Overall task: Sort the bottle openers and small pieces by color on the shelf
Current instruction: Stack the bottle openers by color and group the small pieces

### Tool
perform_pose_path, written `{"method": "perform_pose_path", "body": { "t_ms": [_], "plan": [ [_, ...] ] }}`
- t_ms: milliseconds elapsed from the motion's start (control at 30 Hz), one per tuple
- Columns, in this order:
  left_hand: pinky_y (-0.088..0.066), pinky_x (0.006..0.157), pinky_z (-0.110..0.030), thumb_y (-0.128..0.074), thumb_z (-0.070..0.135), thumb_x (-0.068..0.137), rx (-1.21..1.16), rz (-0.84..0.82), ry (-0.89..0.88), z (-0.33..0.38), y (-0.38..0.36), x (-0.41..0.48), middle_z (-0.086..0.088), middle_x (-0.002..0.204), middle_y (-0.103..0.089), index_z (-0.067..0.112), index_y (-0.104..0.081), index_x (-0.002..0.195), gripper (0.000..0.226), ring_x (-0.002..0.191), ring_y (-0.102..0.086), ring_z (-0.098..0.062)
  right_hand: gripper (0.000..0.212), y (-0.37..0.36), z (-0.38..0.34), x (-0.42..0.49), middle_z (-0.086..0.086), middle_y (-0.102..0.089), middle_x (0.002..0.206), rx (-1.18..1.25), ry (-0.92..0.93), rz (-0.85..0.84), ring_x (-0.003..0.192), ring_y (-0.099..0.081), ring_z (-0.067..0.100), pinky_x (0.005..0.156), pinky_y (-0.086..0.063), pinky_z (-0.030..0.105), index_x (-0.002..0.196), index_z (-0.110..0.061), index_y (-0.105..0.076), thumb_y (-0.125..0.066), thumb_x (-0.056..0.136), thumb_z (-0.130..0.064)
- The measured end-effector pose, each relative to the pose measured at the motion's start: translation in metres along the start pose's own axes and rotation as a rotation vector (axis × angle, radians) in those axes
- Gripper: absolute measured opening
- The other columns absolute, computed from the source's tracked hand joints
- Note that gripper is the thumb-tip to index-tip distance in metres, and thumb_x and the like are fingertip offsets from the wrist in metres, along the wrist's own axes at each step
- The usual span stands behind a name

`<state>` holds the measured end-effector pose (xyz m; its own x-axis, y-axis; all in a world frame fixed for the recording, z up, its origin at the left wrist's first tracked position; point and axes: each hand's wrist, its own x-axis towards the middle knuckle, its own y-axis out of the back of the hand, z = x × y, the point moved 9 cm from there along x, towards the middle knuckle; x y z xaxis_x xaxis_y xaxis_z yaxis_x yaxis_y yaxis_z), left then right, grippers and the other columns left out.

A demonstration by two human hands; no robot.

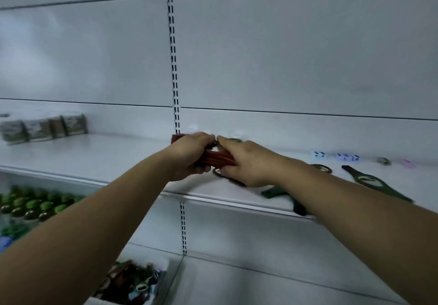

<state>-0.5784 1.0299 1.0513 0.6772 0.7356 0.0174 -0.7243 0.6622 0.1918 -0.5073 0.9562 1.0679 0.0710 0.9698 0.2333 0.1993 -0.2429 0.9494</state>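
A stack of red bottle openers (219, 158) is held just above the middle of the shelf (113, 160), close to its back edge and in front of the slotted upright (175, 105). The left hand (189, 156) is clenched around the stack's left end, and the right hand (243, 163) is closed over its right end, index finger stretched towards the left hand. A dark green bottle opener (376, 183) is seen lying flat near the front edge on the right, and another (275, 192) is partly hidden by the right forearm. Small pieces are lined up further back on the right: a pale blue one (319, 154), purple ones (348, 157), an olive one (383, 161) and a pink one (408, 164). Wrapped packets (45, 128) are set at the back left corner. Green-capped bottles (35, 206) are stored on the level below.
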Motion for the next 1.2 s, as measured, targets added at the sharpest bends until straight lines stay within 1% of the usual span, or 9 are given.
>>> {"method": "perform_pose_path", "body": {
  "t_ms": [100, 167, 300, 400, 567, 733, 933, 1100, 1200],
  "plan": [
    [-0.038, 0.048, -0.024, -0.036, 0.037, 0.101, 0.06, 0.014, 0.023, -0.006, 0.04, 0.001, -0.008, 0.066, -0.056, 0.009, -0.058, 0.102, 0.036, 0.047, -0.048, -0.017, 0.044, -0.011, -0.028, 0.025, -0.002, -0.056, 0.101, 0.028, -0.038, 0.019, 0.09, -0.055, 0.021, 0.079, -0.046, 0.033, 0.127, -0.026, -0.04, -0.06, 0.089, -0.033],
    [-0.036, 0.045, -0.021, -0.031, 0.042, 0.101, 0.208, 0.045, 0.005, -0.006, 0.069, 0.006, -0.011, 0.066, -0.057, 0.008, -0.059, 0.099, 0.044, 0.046, -0.048, -0.018, 0.04, -0.017, -0.043, 0.038, -0.001, -0.056, 0.103, 0.038, -0.072, 0.037, 0.09, -0.052, 0.019, 0.074, -0.04, 0.029, 0.125, -0.023, -0.044, -0.06, 0.089, -0.03],
    [-0.042, 0.071, -0.03, -0.037, 0.033, 0.1, 0.655, 0.202, -0.183, 0.003, 0.132, 0.02, -0.012, 0.106, -0.064, 0.007, -0.059, 0.111, 0.035, 0.081, -0.055, -0.024, 0.039, -0.026, -0.056, 0.057, 0.007, -0.059, 0.117, -0.026, -0.2, 0.063, 0.097, -0.054, 0.023, 0.075, -0.04, 0.028, 0.123, -0.018, -0.047, -0.059, 0.089, -0.032],
    [-0.037, 0.083, -0.026, -0.051, 0.037, 0.095, 0.902, 0.062, -0.191, -0.021, 0.145, 0.021, -0.005, 0.123, -0.059, 0.021, -0.053, 0.127, 0.035, 0.098, -0.053, -0.019, 0.038, -0.032, -0.06, 0.065, 0.008, -0.059, 0.115, -0.113, -0.323, 0.058, 0.087, -0.049, 0.022, 0.074, -0.04, 0.029, 0.122, -0.016, -0.047, -0.056, 0.09, -0.034],
    [-0.039, 0.091, -0.025, -0.063, 0.049, 0.085, 0.979, -0.097, -0.276, -0.04, 0.131, 0.017, 0.002, 0.128, -0.058, 0.03, -0.05, 0.131, 0.051, 0.116, -0.052, -0.02, 0.032, -0.038, -0.071, 0.075, 0.01, -0.059, 0.114, -0.275, -0.461, -0.002, 0.084, -0.048, 0.023, 0.069, -0.039, 0.029, 0.122, -0.011, -0.047, -0.052, 0.091, -0.021],
    [-0.042, 0.094, -0.029, -0.064, 0.048, 0.084, 0.963, -0.078, -0.313, -0.04, 0.132, 0.022, 0.001, 0.126, -0.058, 0.029, -0.053, 0.128, 0.049, 0.114, -0.052, -0.021, 0.022, -0.04, -0.073, 0.08, 0.008, -0.061, 0.103, -0.338, -0.519, -0.025, 0.08, -0.054, 0.025, 0.068, -0.047, 0.029, 0.109, -0.011, -0.056, -0.05, 0.089, -0.016],
    [-0.037, 0.083, -0.022, -0.066, 0.044, 0.085, 0.927, -0.054, -0.329, -0.037, 0.134, 0.024, 0.0, 0.119, -0.061, 0.024, -0.055, 0.125, 0.047, 0.107, -0.055, -0.018, 0.011, -0.049, -0.071, 0.09, 0.006, -0.058, 0.09, -0.282, -0.52, -0.067, 0.079, -0.056, 0.024, 0.066, -0.046, 0.028, 0.096, -0.011, -0.057, -0.051, 0.088, -0.017],
    [-0.036, 0.075, -0.023, -0.067, 0.046, 0.082, 0.934, -0.042, -0.323, -0.037, 0.135, 0.026, 0.004, 0.098, -0.056, 0.02, -0.063, 0.113, 0.041, 0.089, -0.051, -0.014, 0.029, -0.054, -0.074, 0.092, 0.007, -0.054, 0.091, -0.187, -0.49, -0.081, 0.082, -0.053, 0.024, 0.067, -0.039, 0.029, 0.104, -0.01, -0.057, -0.049, 0.094, -0.036],
    [-0.036, 0.074, -0.024, -0.067, 0.046, 0.083, 0.936, -0.037, -0.325, -0.037, 0.135, 0.027, 0.005, 0.094, -0.052, 0.02, -0.063, 0.111, 0.038, 0.087, -0.05, -0.014, 0.036, -0.053, -0.074, 0.09, 0.009, -0.056, 0.098, -0.159, -0.498, -0.069, 0.083, -0.05, 0.024, 0.068, -0.038, 0.029, 0.108, -0.009, -0.057, -0.046, 0.094, -0.041]
  ]
}}
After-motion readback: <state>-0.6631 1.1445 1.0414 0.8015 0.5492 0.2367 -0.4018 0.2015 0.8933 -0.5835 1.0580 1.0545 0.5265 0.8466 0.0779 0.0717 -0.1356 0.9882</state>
